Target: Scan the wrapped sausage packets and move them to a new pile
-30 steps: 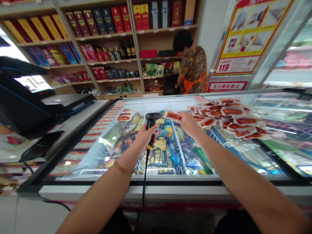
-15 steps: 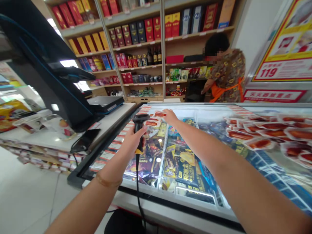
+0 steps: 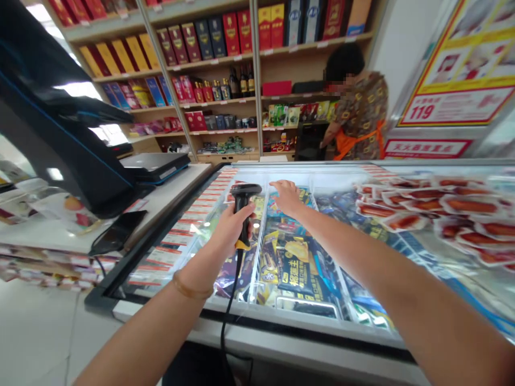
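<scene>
Before shop shelves [image 3: 293, 69] stocked with boxes [image 3: 237, 32] and bottles [image 3: 243, 86], reaching over a glass-topped freezer [image 3: 301, 349], opposite an orange-aproned person [image 3: 364, 115]. Piled on top, well to the right: wrapped sausages [image 3: 426, 203]. Clasping a black barcode scanner [image 3: 243, 190] upright, with cord [image 3: 238, 265] trailing, in the left hand [image 3: 231, 225], above the freezer's left half. Just to its right, holding the right hand [image 3: 288, 197] loosely unfolded and released, low over the glass; whether touching, impossible to tell.

Both arms [image 3: 362, 262] stretched forward; left grip [image 3: 238, 221] curled closed, right grip [image 3: 287, 198] loosely spread.
</scene>
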`<state>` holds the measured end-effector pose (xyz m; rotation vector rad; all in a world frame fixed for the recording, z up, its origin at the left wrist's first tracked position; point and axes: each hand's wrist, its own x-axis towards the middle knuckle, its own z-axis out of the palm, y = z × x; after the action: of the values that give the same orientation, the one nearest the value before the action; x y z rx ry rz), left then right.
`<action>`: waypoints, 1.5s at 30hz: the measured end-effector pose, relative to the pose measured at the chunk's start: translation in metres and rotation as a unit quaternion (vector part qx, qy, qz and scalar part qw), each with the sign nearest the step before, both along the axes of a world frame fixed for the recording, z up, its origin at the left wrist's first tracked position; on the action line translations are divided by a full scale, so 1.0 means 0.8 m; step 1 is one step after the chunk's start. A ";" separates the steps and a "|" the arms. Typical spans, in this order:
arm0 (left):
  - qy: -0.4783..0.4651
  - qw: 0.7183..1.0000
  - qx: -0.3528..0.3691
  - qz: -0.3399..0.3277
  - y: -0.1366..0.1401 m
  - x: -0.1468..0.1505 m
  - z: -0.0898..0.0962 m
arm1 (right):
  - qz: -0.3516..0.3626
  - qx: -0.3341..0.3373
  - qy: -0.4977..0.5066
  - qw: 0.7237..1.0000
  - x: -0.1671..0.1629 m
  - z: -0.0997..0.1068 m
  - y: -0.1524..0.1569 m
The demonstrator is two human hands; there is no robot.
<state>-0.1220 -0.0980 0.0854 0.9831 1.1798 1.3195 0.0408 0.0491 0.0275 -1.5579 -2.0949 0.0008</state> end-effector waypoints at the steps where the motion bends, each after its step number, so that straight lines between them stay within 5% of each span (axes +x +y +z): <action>1: -0.009 1.000 -0.002 -0.013 0.002 0.017 -0.001 | -0.004 0.004 -0.008 1.000 0.023 -0.002 -0.017; 8: -0.058 0.992 -0.013 -0.113 -0.007 0.138 -0.003 | -0.077 -0.012 -0.072 0.994 0.178 0.010 -0.115; 14: -0.003 0.989 0.000 -0.150 -0.020 0.169 -0.032 | -0.203 -0.088 -0.158 0.962 0.254 0.032 -0.152; 20: -0.009 0.989 -0.035 -0.146 -0.018 0.161 -0.049 | -0.172 -0.167 -0.235 0.942 0.267 0.027 -0.144; 32: 0.041 0.987 -0.011 -0.158 -0.021 0.153 -0.051 | -0.007 -0.100 -0.099 0.990 0.223 0.029 -0.146; 35: 0.043 0.987 -0.011 -0.154 -0.019 0.149 -0.053 | -0.083 -0.085 -0.107 0.987 0.253 0.041 -0.147; 39: 0.045 0.987 -0.006 -0.157 -0.019 0.147 -0.052 | -0.185 -0.164 -0.150 0.957 0.312 0.039 -0.140; 43: 0.048 0.986 0.003 -0.162 -0.021 0.147 -0.051 | -0.131 -0.013 -0.023 0.991 0.323 0.018 -0.130; 45: 0.049 0.985 0.003 -0.164 -0.021 0.147 -0.051 | -0.140 -0.054 -0.068 0.986 0.303 0.015 -0.130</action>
<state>-0.0043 -0.1151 0.0449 1.1998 1.0340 1.0235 0.2835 -0.0550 0.0392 -1.9566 -1.9856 -0.0949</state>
